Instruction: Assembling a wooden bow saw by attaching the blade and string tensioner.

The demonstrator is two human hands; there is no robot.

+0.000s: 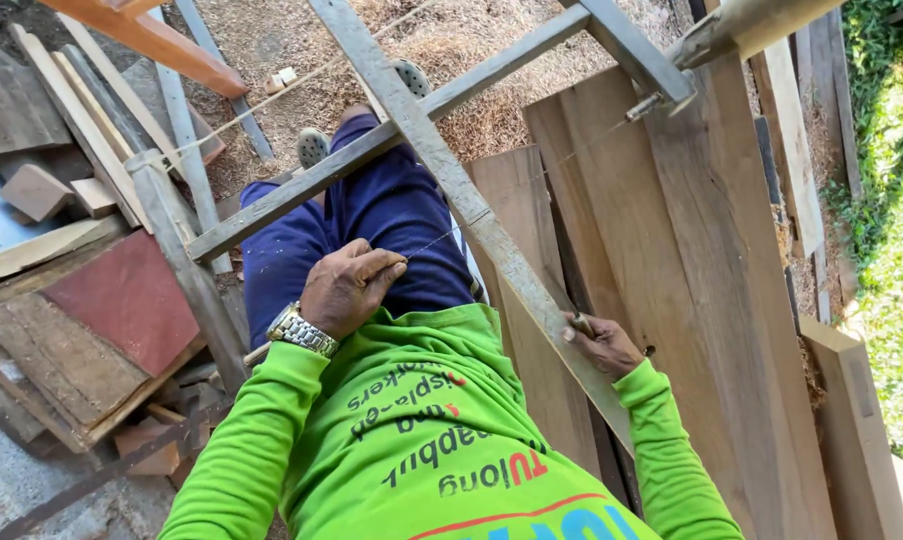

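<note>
My left hand (347, 290), with a metal wristwatch, pinches the end of a thin taut string (532, 178) over my lap. The string runs up and to the right to a metal fitting (644, 103) on a grey wooden frame. My right hand (604, 346) rests against a long grey diagonal slat (472, 210) of that frame and grips a short pencil-like stick (582, 323) whose tip touches the slat. I wear a bright green long-sleeved shirt and dark blue trousers.
Wide brown planks (672, 270) lean at the right, under the frame. Offcuts, blocks and a reddish board (122, 295) are piled at the left. Sawdust (472, 50) covers the ground ahead of my feet. Grass (897, 250) borders the far right.
</note>
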